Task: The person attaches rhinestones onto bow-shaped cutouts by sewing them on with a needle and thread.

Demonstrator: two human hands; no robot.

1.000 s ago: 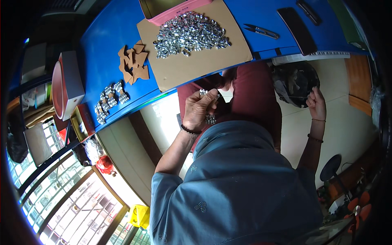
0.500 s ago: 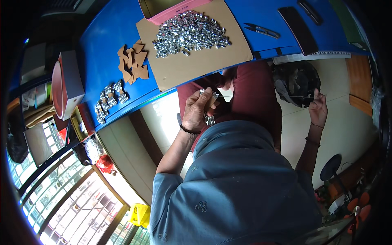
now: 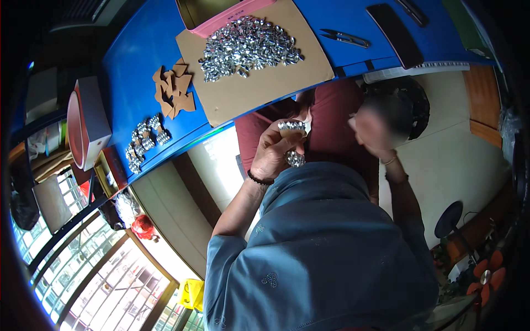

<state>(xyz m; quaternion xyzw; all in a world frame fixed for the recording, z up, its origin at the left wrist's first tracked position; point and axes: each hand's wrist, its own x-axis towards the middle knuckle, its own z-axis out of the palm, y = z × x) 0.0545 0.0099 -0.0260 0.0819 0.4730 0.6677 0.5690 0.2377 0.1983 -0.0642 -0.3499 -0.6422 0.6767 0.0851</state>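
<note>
My left hand (image 3: 274, 151) is closed on a string of shiny silver beads (image 3: 293, 142), held over my lap just below the table edge. Part of the string shows above my fingers and part hangs below them. My right hand (image 3: 371, 132) is blurred with motion, raised near the left hand, and I cannot tell if it holds anything. On the blue table (image 3: 132, 83) lies a brown cardboard sheet (image 3: 259, 88) with a heap of loose silver beads (image 3: 248, 47).
Small cardboard pieces (image 3: 174, 88) and finished bead clusters (image 3: 144, 140) lie at the table's left. Thread snips (image 3: 345, 37) and a dark flat strip (image 3: 396, 34) lie at the right. A pink-rimmed box (image 3: 226, 15) stands behind the heap. A black round object (image 3: 419, 107) sits on the floor.
My right hand has come up from the black round object on the floor toward the left hand. The left hand keeps its hold on the beads.
</note>
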